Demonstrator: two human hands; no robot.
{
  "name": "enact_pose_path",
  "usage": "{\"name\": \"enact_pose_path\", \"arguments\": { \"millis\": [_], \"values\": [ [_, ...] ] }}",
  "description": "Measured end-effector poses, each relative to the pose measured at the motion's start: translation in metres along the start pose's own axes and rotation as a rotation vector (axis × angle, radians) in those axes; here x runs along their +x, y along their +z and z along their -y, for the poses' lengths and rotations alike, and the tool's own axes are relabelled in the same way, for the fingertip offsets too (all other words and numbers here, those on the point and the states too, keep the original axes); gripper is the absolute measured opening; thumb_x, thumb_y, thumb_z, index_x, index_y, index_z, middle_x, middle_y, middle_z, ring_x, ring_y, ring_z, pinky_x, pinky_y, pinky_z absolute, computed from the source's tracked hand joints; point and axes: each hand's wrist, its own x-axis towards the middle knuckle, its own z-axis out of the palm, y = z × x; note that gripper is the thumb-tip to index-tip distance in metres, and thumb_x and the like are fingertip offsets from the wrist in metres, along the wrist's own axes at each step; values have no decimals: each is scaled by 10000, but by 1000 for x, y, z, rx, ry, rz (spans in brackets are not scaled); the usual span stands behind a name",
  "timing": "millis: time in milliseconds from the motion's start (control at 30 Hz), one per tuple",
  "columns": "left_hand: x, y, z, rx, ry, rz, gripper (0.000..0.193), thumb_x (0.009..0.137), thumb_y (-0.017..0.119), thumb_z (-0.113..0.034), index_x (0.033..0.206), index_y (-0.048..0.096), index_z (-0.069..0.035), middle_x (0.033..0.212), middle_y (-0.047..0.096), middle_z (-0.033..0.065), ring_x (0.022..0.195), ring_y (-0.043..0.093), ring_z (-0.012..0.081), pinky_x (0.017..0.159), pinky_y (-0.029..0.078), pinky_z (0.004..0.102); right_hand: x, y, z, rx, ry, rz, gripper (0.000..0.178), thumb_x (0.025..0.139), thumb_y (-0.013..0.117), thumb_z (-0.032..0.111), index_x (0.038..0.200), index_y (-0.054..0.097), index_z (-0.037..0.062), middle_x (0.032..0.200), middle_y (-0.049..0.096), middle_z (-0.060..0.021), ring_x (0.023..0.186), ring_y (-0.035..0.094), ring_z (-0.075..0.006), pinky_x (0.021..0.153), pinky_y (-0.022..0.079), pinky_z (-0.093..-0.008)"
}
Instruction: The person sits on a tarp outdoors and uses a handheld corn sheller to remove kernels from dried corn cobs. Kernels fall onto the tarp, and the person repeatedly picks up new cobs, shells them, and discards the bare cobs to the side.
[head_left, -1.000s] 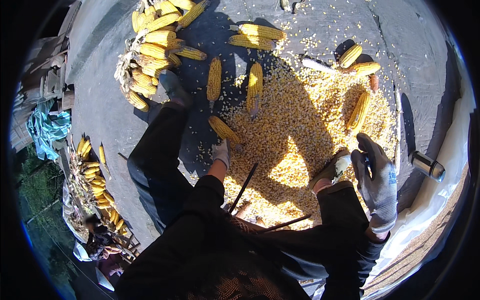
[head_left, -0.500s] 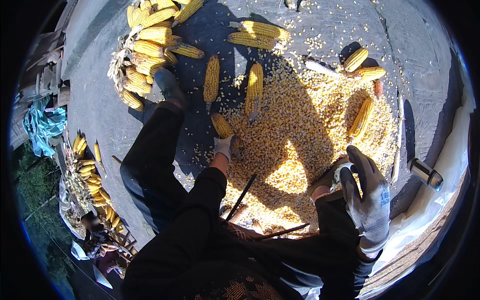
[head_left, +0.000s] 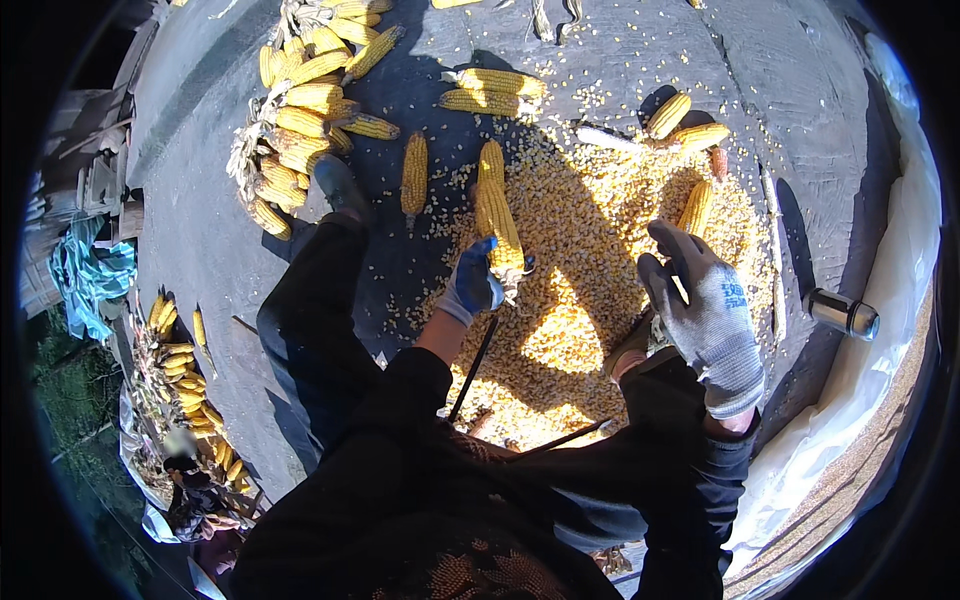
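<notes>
A corn cob (head_left: 497,222) is gripped at its near end by the left hand (head_left: 472,285), which wears a blue-and-grey glove; the fingers are closed round the stub of the cob, and the cob points away over the heap of loose kernels (head_left: 590,290). One second ago this hand lay low at the near left edge of the heap, beside a cob resting on the ground; since then the hand has been raised and the cob has been lifted with it, so that it is now held above the kernels.

The right hand (head_left: 705,315), in a grey knitted glove, is held open with its fingers spread wide, and nothing is seen in it. It has been brought up and in from the right edge of the heap, where it was a second ago, and its back is now turned to the camera.

A pile of whole cobs (head_left: 305,100) lies far to the left, well apart from the hands, and single cobs are scattered round the far rim of the heap. A metal flask (head_left: 842,313) lies on its side to the right, near the white sheet (head_left: 880,340). More cobs (head_left: 185,385) are stacked at the near left.
</notes>
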Motion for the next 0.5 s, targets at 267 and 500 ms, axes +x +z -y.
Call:
{"name": "enact_pose_path", "arguments": {
  "millis": [267, 500],
  "values": [
    [-47, 125, -21, -45, -333, 354, 629, 890, 480, -437, 1343, 362, -18, 1098, 589, 212, 823, 649, 305, 582, 551, 361, -10, 5, -8, -112, -84, -97, 435, 804, 628, 275, 1181, 524, 84, 857, 602, -181, 785, 617, -350, 671, 504, -417],
    [-116, 189, -18, 719, -395, 146, 574, 885, 486, -485, 1215, 509, -16, 957, 656, 183, 704, 667, 256, 537, 539, 333, -34, 25, 25, -708, -388, 13, 899, 618, 760, 262, 1399, 320, 200, 1389, 407, -98, 1295, 354, -331, 1061, 224, -537]
  ]
}}
